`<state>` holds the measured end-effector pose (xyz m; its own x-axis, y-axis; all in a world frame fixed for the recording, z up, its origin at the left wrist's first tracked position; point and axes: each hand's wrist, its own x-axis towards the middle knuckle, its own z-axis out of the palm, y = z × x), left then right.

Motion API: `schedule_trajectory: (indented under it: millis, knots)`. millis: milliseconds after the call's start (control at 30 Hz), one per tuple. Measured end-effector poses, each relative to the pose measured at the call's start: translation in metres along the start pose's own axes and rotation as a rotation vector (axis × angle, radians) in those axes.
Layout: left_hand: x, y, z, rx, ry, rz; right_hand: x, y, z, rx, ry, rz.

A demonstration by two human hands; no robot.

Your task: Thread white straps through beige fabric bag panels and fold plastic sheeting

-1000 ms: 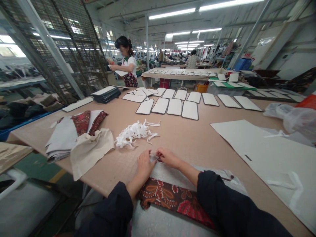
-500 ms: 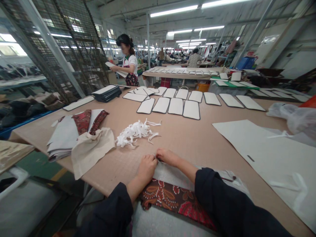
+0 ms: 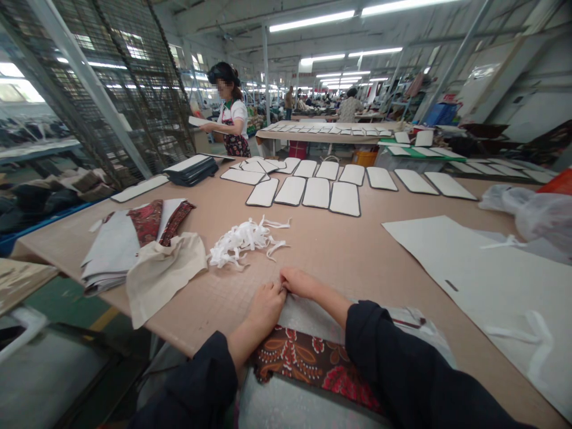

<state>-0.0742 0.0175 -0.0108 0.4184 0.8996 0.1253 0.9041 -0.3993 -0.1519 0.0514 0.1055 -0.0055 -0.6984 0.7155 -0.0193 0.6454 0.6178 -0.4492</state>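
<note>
Both hands meet at the far left corner of a light grey fabric piece (image 3: 308,314) at the table's near side. My left hand (image 3: 267,307) is closed, its fingertips pinching at that corner. Right against it, my right hand (image 3: 298,282) is also closed on the same spot; the exact bit between the fingers is hidden. A dark brown patterned strip (image 3: 308,360) with red and orange flowers lies across the grey fabric, below my forearms. Just beyond my hands is a tangled pile of white tape strips (image 3: 243,241).
On the left lie folded grey fabrics (image 3: 111,247) and a crumpled beige cloth (image 3: 166,268). White panels with dark edging (image 3: 317,192) spread across the far side of the table (image 3: 339,250). A large white sheet (image 3: 473,280) covers the right. A co-worker (image 3: 230,116) stands beyond, holding a panel.
My hands stay together at the fabric corner, with only a slight shift of the right forearm to the left. The view moves a little; the co-worker's panel has tilted flatter.
</note>
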Motion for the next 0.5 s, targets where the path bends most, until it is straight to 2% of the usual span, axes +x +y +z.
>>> schedule_trajectory:
  millis: [333, 500]
  knots:
    - [0.001, -0.001, 0.000, -0.031, 0.016, -0.016, 0.012, 0.005, 0.004, 0.043, 0.004, 0.156]
    - [0.001, -0.001, 0.001, -0.040, 0.100, 0.068, -0.011, 0.000, 0.001, -0.008, 0.100, 0.149]
